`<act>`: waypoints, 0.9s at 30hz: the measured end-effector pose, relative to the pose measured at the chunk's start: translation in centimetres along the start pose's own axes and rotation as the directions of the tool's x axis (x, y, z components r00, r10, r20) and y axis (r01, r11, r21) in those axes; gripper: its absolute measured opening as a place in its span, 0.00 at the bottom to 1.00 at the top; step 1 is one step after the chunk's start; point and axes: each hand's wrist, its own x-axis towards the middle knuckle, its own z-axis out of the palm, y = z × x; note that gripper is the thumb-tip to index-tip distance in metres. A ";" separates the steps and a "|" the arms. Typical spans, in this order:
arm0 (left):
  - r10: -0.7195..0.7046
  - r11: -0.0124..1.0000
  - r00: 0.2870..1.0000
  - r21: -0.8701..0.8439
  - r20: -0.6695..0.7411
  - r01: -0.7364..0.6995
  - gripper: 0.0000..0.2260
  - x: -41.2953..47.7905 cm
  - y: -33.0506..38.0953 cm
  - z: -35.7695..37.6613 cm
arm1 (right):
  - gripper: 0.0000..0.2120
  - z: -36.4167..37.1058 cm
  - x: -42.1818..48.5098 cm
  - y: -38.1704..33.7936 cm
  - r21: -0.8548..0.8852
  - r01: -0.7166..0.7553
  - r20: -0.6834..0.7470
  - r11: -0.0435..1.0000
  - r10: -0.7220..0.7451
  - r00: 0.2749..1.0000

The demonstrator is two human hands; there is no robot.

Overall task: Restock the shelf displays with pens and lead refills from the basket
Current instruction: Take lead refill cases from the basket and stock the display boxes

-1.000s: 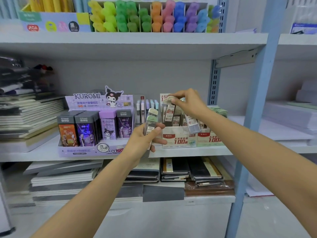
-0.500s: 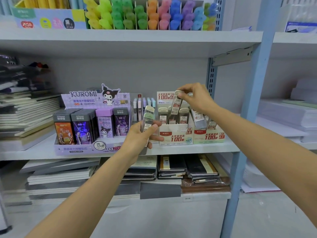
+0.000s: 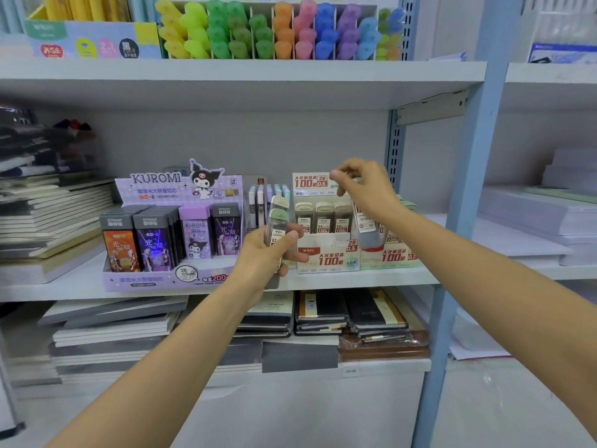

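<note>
Logging from 9 o'clock: stacked notebooks [image 3: 48,221] lie flat on the middle shelf [image 3: 355,279]. Next along the same shelf stands the purple Kuromi display [image 3: 174,189], with rows of dark and lilac lead boxes upright inside. At its 3 o'clock, just beside it, a few pastel slim cases [image 3: 268,195] stand upright.

Centre frame: the left hand [image 3: 265,257] grips a small bundle of lead refill cases [image 3: 277,221], thumb across the front and fingers wrapped behind. At least two cases are in it, a green cap in front of a beige one. The bundle is upright, in the air ahead of the shelf edge, between the Kuromi display and the white display box [image 3: 326,250]. Three beige-capped cases stand in that box's front row.

At 12 o'clock, on the shelf above, is a rack of coloured highlighters [image 3: 277,33]. At 6 o'clock, on the shelf below, lie dark notebooks [image 3: 323,312].

The right hand [image 3: 368,189] hovers over the back of the white display box, fingers curled, thumb and forefinger tips drawn together. A grey-based case [image 3: 370,231] projects below the palm and overlaps the second box [image 3: 392,255]. Its top is hidden by the hand, and the lower fingers appear to hold it.

At 3 o'clock is the blue upright [image 3: 475,189], then paper stacks [image 3: 533,218].
</note>
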 end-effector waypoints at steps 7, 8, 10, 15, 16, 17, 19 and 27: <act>-0.121 0.992 0.978 -0.015 0.172 0.125 0.16 -1.5 1.0 4.4 | 0.12 0.1 -2.8 -1.8 0.264 0.020 -0.071 0.964 -0.001 0.998; -0.125 0.992 0.977 -0.008 0.175 0.128 0.15 -1.7 1.0 5.0 | 0.13 0.0 -3.2 -1.9 0.301 0.006 -0.065 0.954 0.014 0.998; -0.106 0.993 0.983 -0.025 0.149 0.111 0.12 -1.9 0.9 5.9 | 0.15 -0.7 -3.8 -2.0 0.347 -0.022 -0.011 0.938 0.027 1.000; -0.067 0.995 0.994 -0.072 0.088 0.073 0.11 -1.5 0.8 6.5 | 0.12 -4.1 -4.8 -0.4 0.424 -0.202 0.336 0.883 0.054 0.940; -0.078 0.995 0.993 -0.059 0.086 0.083 0.11 -1.5 0.8 6.6 | 0.14 -4.9 -5.0 0.1 0.436 -0.208 0.377 0.876 0.032 0.925; -0.098 0.994 0.991 -0.038 0.094 0.102 0.11 -1.5 0.7 6.7 | 0.15 -5.6 -5.2 0.5 0.454 -0.213 0.402 0.865 0.015 0.916; -0.149 0.989 0.982 -0.001 0.115 0.150 0.09 -1.6 0.4 7.1 | 0.14 -6.8 -5.6 1.2 0.488 -0.244 0.424 0.838 0.016 0.906; -0.194 0.932 0.947 -0.253 0.254 0.259 0.14 -1.4 0.5 8.2 | 0.09 -9.1 -5.3 3.9 0.420 -0.212 0.238 0.883 0.118 0.964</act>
